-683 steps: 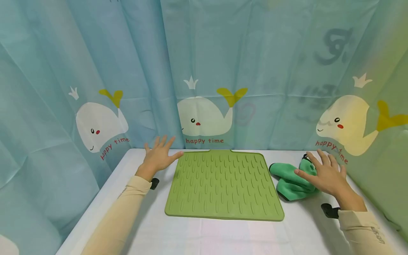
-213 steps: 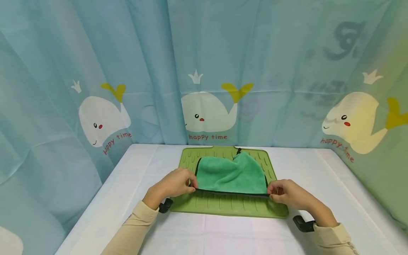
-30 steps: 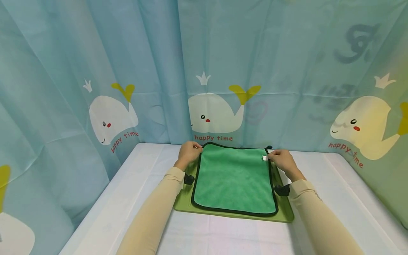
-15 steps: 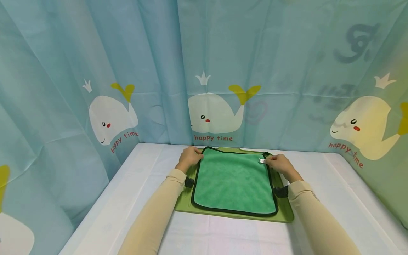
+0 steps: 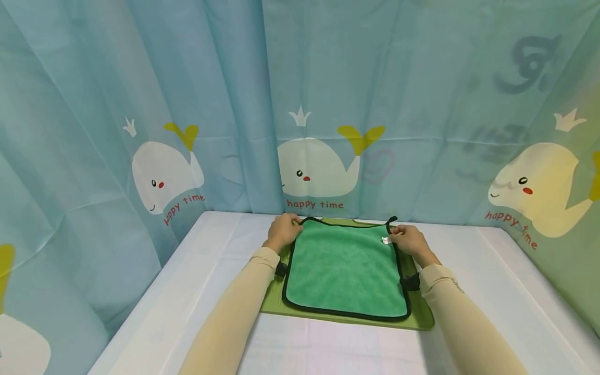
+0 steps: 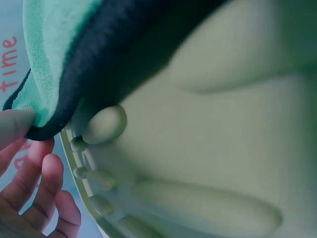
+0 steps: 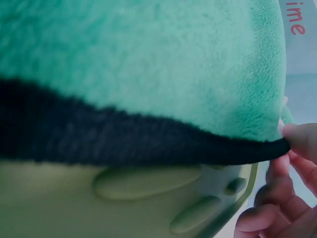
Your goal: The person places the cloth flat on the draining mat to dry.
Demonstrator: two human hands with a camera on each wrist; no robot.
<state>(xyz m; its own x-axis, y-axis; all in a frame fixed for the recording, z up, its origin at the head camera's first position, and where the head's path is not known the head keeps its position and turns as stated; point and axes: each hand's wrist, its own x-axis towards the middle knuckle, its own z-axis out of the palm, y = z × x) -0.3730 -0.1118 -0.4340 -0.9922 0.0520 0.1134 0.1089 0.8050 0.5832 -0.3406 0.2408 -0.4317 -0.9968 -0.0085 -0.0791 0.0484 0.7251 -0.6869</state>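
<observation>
A green towel point(image 5: 347, 271) with a black border lies spread over the olive-green ridged mat point(image 5: 422, 315). My left hand point(image 5: 283, 230) pinches its far left corner between thumb and fingers. At the far right corner my right hand point(image 5: 411, 242) pinches the edge, beside a small white tag point(image 5: 386, 240) and a black hanging loop point(image 5: 391, 220). In the left wrist view the towel's corner point(image 6: 47, 109) is lifted off the mat, with my thumb on top. The right wrist view has the black border point(image 7: 148, 139) raised a little above the mat's ridges.
A white-covered table point(image 5: 197, 271) extends around the mat on the sides and front. Behind it hangs a pale blue curtain point(image 5: 225, 78) printed with whales, close to the mat's far edge. The curtain also runs along both sides.
The towel started crumpled at the right of the mat and is now spread on it. Over the last second, its far edge came lower and nearer, both hands still pinching the corners.
</observation>
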